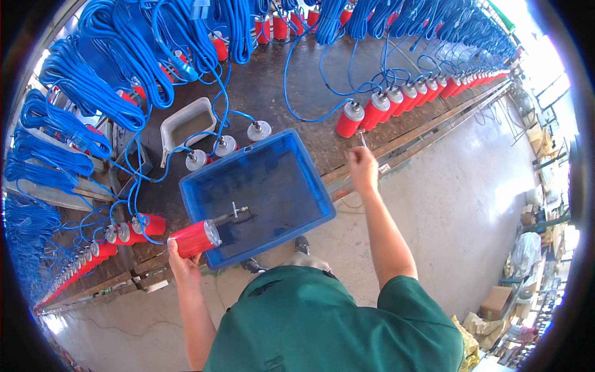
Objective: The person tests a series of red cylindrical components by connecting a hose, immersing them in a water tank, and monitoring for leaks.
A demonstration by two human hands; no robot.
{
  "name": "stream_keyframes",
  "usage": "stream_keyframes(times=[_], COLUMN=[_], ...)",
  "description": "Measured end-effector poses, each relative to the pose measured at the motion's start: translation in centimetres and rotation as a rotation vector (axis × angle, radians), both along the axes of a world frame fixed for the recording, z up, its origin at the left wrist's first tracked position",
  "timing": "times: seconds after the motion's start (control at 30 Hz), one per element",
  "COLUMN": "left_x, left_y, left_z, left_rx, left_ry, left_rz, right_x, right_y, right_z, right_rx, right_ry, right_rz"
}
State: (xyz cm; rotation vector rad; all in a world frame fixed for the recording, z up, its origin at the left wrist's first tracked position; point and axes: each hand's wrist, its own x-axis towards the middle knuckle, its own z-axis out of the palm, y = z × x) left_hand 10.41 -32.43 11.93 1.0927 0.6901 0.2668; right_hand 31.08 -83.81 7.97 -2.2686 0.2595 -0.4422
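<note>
My left hand (185, 265) is wrapped round a red cylinder (193, 238) with a clear or shiny metal end cap. I hold it tilted over the near left corner of a blue plastic tub (322, 208). A small T-shaped metal fitting (235, 211) shows just beyond the cylinder's capped end, over the tub; whether the two are joined I cannot tell. To the right of the tub, the fingers of my right hand (363, 167) are pinched on a thin shiny metal piece (362, 137). It points up toward the nearest red cylinder (350, 119) of the right row.
Red cylinders with blue cables stand in rows along the dark bench (260, 93). Coiled blue cables (93, 80) hang at the left and back. A pale rectangular tray (186, 124) sits behind the tub. Boxes and a cardboard carton (496, 301) lie at the far right.
</note>
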Motion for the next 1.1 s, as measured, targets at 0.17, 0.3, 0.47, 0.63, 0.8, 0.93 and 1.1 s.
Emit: stream_keyframes(times=[0.17, 0.3, 0.47, 0.63, 0.8, 0.93, 1.1], left_x=[-0.3, -0.7, -0.5, -1.0, -0.1, 0.0, -0.3], left_y=[0.3, 1.1, 1.3, 1.1, 1.5, 1.2, 1.3], left_z=[-0.5, -0.7, -0.7, 0.0, -1.2, -0.8, -0.7], left_rx=[0.01, -0.005, -0.021, -0.014, -0.068, -0.057, -0.064], left_ry=[0.0, 0.007, 0.006, 0.003, 0.019, 0.012, 0.014], left_rz=[-0.005, -0.025, -0.083, -0.023, -0.065, -0.103, -0.095], right_x=[2.6, 4.4, 4.9, -1.0, -6.9, -8.2, -7.7], right_y=[-7.6, -7.7, -8.8, -4.9, 2.7, 8.3, 15.1], right_z=[-6.6, -7.4, -6.5, -1.0, 8.7, 10.0, 10.9], right_rx=[-0.34, -0.393, -0.347, 0.618, 0.72, 0.699, 0.732], right_ry=[0.329, 0.55, 0.75, 0.219, 0.033, 0.158, 0.377], right_rz=[-0.209, -0.194, -0.129, 0.151, 0.271, 0.364, 0.528])
